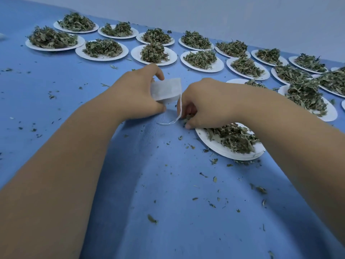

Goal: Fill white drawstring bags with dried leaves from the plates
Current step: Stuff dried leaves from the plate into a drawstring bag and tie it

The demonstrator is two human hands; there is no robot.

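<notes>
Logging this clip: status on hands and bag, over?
Left hand holds white bag. Right hand pinches leaves at edge of nearest plate. Drawstring hangs loose between hands. Nothing blocking.

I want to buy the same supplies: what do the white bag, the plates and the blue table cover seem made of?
White bag: thin matte fabric, perhaps non-woven; it bends softly in the grip. Plates: probably paper, matte white, thin flat rims. Table cover: matte blue cloth; it folds and shows fine texture.

A matt blue cloth point(153, 174), softly creased, covers the tabletop, the plates point(220, 150) look like matt white paper, the drawstring bag point(166, 88) is thin white fabric, and the leaves point(233, 137) are dry and crumbly.
</notes>
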